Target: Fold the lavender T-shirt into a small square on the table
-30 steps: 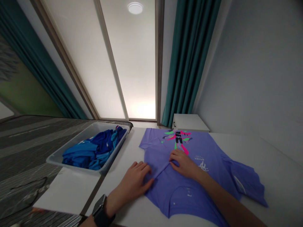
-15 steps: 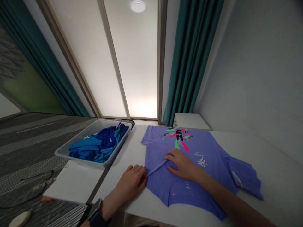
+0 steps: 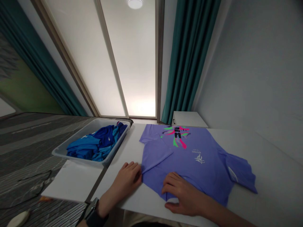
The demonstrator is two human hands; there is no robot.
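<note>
A purple T-shirt (image 3: 196,157) with a pink, green and black print lies spread on the white table (image 3: 272,176). Its left sleeve is folded inward over the body. My left hand (image 3: 126,178) rests at the shirt's left edge, fingers curled and pinching the fabric at the fold. My right hand (image 3: 182,195) lies on the shirt's near hem, fingers spread and flat, thumb on the bare table. A dark watch (image 3: 91,216) sits on my left wrist.
A grey bin (image 3: 71,146) of blue garments (image 3: 94,145) stands at the table's left. A white cabinet (image 3: 187,119) is behind the table, beside teal curtains (image 3: 189,60). A grey wall is on the right; striped carpet with a cable lies at left.
My right hand slid from the shirt's middle back to the near hem. The left sleeve now lies folded flat onto the body. My left hand stayed at the left edge.
</note>
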